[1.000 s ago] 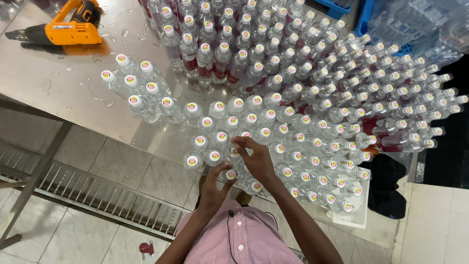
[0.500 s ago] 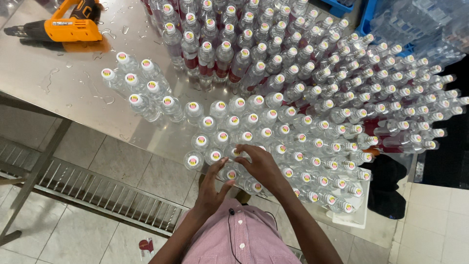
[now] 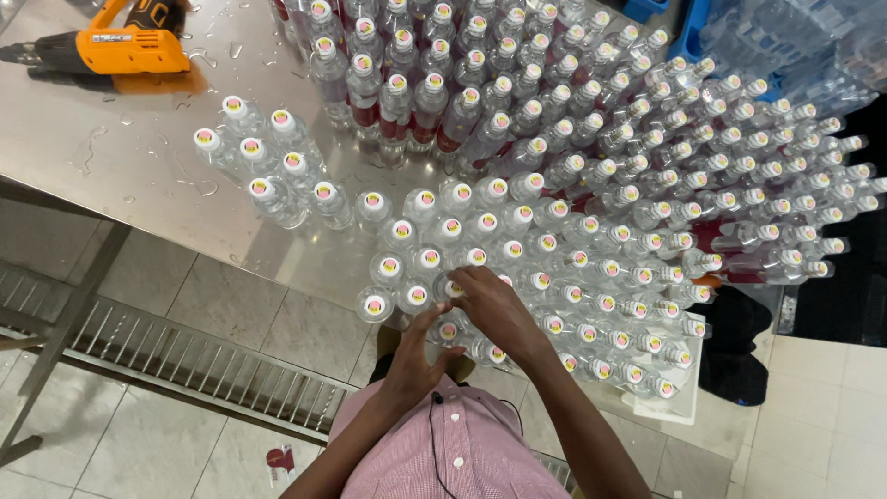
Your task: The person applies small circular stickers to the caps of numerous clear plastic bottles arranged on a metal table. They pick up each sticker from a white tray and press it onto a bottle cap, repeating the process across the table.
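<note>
Bottle (image 3: 450, 330) with a round cap stands at the near edge of the steel table (image 3: 139, 157), and we see our left hand (image 3: 413, 360) and right hand (image 3: 494, 312) both closed around it. Rows of capped bottles (image 3: 591, 185) crowd beyond; an orange heat gun (image 3: 120, 46) lies at the far left corner.

**Bottles Crowded the Surface Around Both Hands**

The left hand (image 3: 418, 356) and right hand (image 3: 494, 310) met at the surface's (image 3: 139, 171) near edge, over one bottle (image 3: 447, 330). Packed bottles (image 3: 591, 212) spread beyond and right of the right hand. A small bottle cluster (image 3: 268, 166) stood far left of the left hand; a heat gun (image 3: 111, 46) lay farther behind it.
</note>
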